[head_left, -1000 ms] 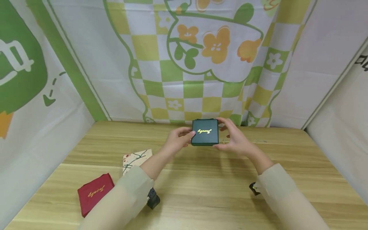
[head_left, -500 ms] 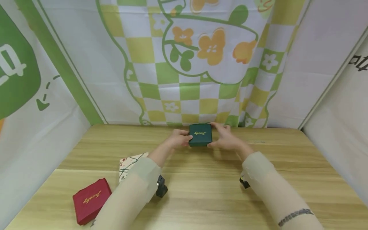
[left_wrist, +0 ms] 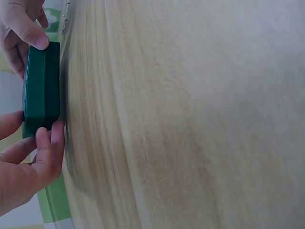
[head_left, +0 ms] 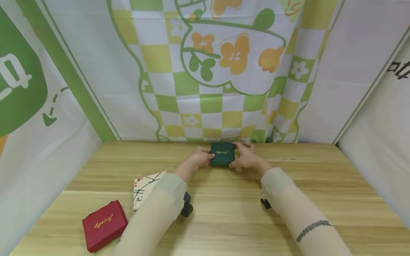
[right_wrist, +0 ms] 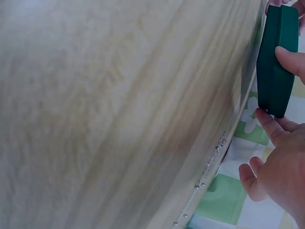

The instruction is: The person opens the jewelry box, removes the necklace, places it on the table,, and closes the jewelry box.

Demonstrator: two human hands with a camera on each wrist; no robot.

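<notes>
A square dark green jewelry box [head_left: 222, 154] with gold lettering on its lid is near the table's far edge, between both hands. My left hand [head_left: 200, 157] pinches its left side, thumb at the top edge and fingertips low on the side, as the left wrist view shows. From the right, my right hand [head_left: 246, 156] holds it, with the thumb [right_wrist: 291, 59] on the near face and fingers at the far corner. The box is level and very low over the wood; I cannot tell whether it touches. A thin strand with small clear beads [right_wrist: 209, 164] lies right of it.
A red box [head_left: 105, 225] with gold lettering lies at the table's left front. Beside my left forearm, a cream pouch [head_left: 145, 188] with a branch pattern is partly covered by the sleeve. A checkered curtain [head_left: 211, 106] hangs behind the wooden table [head_left: 224, 220].
Both hands have lowered the green box toward the tabletop at the far edge. It has also shifted slightly left in the head view, which has moved a little too.
</notes>
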